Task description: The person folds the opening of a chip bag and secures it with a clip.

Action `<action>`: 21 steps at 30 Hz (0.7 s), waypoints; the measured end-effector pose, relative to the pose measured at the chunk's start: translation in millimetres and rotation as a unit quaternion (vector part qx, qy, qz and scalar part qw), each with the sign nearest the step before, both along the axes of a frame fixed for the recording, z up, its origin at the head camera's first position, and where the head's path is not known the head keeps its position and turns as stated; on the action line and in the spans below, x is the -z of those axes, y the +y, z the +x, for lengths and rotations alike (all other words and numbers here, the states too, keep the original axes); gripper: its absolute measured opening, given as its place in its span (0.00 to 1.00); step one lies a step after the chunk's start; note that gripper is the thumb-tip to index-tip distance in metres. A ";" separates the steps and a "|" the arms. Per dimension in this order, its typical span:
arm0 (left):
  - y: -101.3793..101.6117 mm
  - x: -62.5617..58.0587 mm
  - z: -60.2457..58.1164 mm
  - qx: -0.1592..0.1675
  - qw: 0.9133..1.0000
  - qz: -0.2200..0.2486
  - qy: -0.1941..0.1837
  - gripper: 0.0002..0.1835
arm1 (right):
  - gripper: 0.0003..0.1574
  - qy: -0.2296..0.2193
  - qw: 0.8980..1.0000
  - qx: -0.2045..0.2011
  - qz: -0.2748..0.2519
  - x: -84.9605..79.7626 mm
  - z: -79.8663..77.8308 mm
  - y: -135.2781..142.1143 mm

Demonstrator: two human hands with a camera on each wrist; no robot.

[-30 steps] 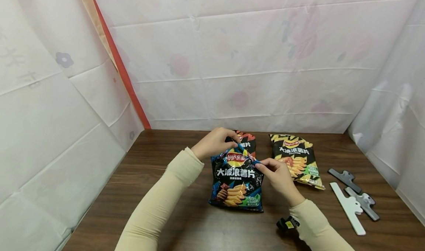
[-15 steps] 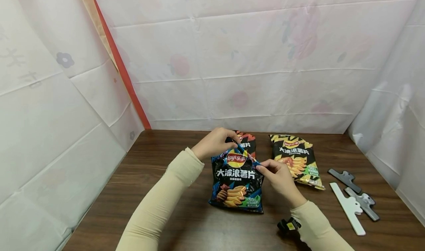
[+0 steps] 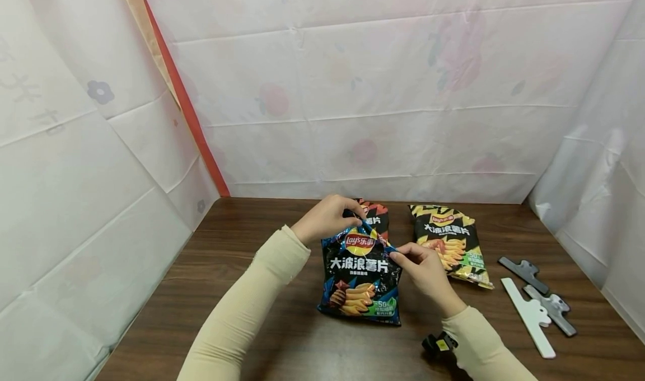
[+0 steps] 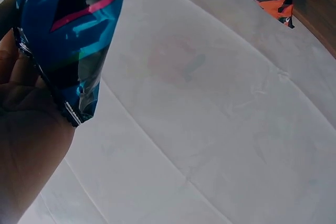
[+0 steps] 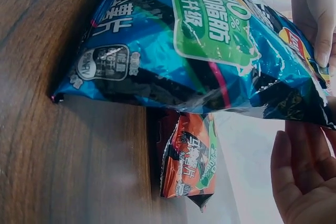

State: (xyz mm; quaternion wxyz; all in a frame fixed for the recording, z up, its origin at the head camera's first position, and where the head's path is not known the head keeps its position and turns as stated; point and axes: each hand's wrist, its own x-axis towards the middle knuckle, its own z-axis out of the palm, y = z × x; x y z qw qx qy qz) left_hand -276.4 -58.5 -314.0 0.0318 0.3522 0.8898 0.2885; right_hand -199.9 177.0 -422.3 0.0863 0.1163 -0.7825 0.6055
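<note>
A blue-and-black bag of potato chips (image 3: 359, 283) stands with its bottom at the table, in the middle of the head view. My left hand (image 3: 328, 219) pinches its top edge toward the left. On the right side of the same edge, the thumb and fingers of my right hand (image 3: 425, 270) pinch the film. The edge slopes down from the left hand to the right one. In the right wrist view, the bag's lower side (image 5: 152, 66) fills the upper part, beside wood grain. The left wrist view has a crimped corner of the bag (image 4: 79, 87) against the palm.
A red-and-black chip bag (image 3: 379, 220) lies behind the held one, partly hidden. To its right is a yellow-and-black chip bag (image 3: 448, 244). A dark grey clip (image 3: 523, 272), a white clip (image 3: 526, 316) and a lighter grey clip (image 3: 551, 308) lie at the right. White sheets surround the table.
</note>
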 end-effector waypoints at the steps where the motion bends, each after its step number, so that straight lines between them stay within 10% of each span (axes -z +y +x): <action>1: 0.1 -0.1 0.3 -0.002 1.000 0.000 -0.003 0.08 | 0.10 0.000 1.000 0.000 -0.002 -0.2 0.2 -0.3; 21: 1.8 -1.7 2.3 0.007 1.000 -0.003 0.004 0.09 | 0.18 -0.060 0.998 0.012 0.020 -5.6 3.1 7.6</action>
